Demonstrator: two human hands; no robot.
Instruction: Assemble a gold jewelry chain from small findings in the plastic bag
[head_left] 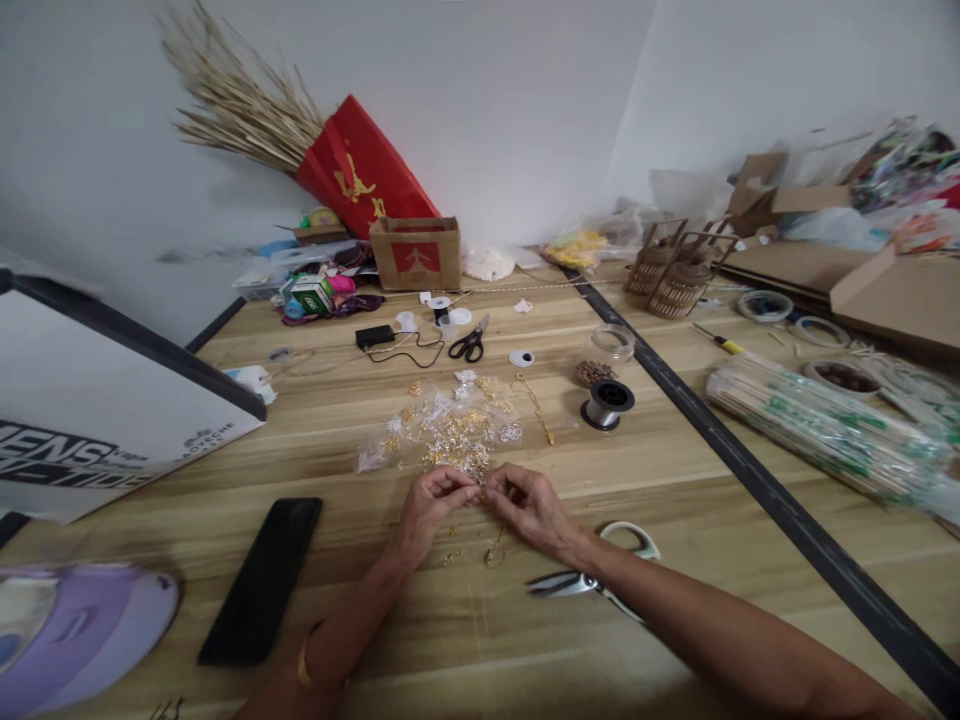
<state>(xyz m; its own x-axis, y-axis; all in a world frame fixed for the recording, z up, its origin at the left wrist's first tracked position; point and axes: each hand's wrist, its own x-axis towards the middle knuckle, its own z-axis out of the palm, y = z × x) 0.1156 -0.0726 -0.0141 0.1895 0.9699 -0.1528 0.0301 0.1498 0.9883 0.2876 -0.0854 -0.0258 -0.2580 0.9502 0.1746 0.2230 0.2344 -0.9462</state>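
My left hand (436,505) and my right hand (526,503) meet over the wooden table, fingertips pinched almost together. Whatever lies between the fingers is too small to make out. Just beyond them spreads a pile of small gold and silver pieces (461,435), some in clear plastic bags. A thin gold chain (535,408) lies behind my right hand, and another bit of chain (493,553) rests on the table below the fingers. Small gold pieces (451,556) are nearby. White-handled scissors (574,582) lie partly under my right forearm.
A black phone (261,580) lies at left, near a large white box (112,400). Behind the pile are black scissors (470,343). A wire spool (607,404) stands at right, before packed sticks (825,430). A paper bag (416,255) stands by the wall.
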